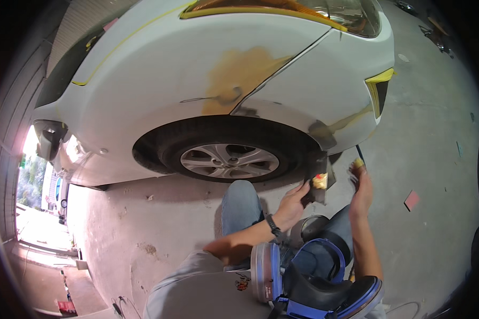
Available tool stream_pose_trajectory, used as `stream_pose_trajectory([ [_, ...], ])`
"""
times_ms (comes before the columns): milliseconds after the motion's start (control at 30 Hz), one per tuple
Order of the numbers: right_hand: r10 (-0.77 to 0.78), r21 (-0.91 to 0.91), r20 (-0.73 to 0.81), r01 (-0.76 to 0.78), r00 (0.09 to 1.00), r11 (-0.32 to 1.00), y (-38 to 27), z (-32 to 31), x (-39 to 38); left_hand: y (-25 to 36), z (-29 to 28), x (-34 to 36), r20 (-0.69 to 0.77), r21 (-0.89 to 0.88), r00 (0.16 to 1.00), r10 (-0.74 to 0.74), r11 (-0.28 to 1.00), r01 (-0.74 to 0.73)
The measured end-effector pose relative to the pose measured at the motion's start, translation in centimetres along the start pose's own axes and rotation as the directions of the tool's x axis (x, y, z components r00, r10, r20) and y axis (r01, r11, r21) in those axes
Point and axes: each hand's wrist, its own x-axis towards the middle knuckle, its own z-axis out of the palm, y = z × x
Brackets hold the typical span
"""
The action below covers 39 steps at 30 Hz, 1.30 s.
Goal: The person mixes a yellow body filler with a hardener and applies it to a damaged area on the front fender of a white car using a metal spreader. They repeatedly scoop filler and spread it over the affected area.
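My left hand [291, 206] grips a dark flat mixing board [318, 195] by its edge. On the board sits a dollop of yellow paste [319, 181] with a red streak. To its right, my right hand [362, 194] is raised with its fingers closed around a thin dark tool [360, 154], seen almost edge-on; a yellowish patch shows at the fingertips. Both hands are in front of a white car's fender [159, 74]. A tan sanded patch [239, 72] crosses the panel seam above the wheel, and a dark-edged patch [330, 130] marks the bumper corner.
The car's wheel [230, 160] is close to my bent knee [242, 196]. Yellow tape edges the headlight [351, 16]. A blue-and-black respirator [324, 282] hangs at my chest. A round can [310, 227] stands between my legs. A pink sheet [411, 201] lies on the concrete floor [436, 159].
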Motion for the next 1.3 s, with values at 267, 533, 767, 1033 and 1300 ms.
stream_pose_trajectory([
  [267,-0.994,-0.363,-0.1,0.929,0.041,0.075,-13.8,13.2,2.1,-0.4,-15.0,3.7,0.15,0.196,0.982,-0.113,0.977,0.083],
  [533,-0.977,-0.523,0.124,0.825,-0.176,-0.215,-13.3,28.6,4.5,0.5,-20.3,5.9,0.005,-0.117,0.92,-0.393,0.913,0.391],
  [767,-0.979,-0.433,0.055,0.879,-0.197,-0.201,-12.5,29.9,4.5,-0.3,-20.1,6.1,0.025,-0.004,0.936,-0.352,0.936,0.352],
  [1033,-0.815,-0.554,0.58,0.741,0.017,-0.379,-7.6,33.7,-3.4,-2.0,-19.9,7.2,0.028,0.159,0.95,-0.31,0.94,0.302],
  [1300,-0.842,-0.548,0.532,0.795,0.093,-0.259,-9.4,26.6,2.5,-1.8,-19.2,7.6,0.081,0.132,0.935,-0.344,0.934,0.332],
])
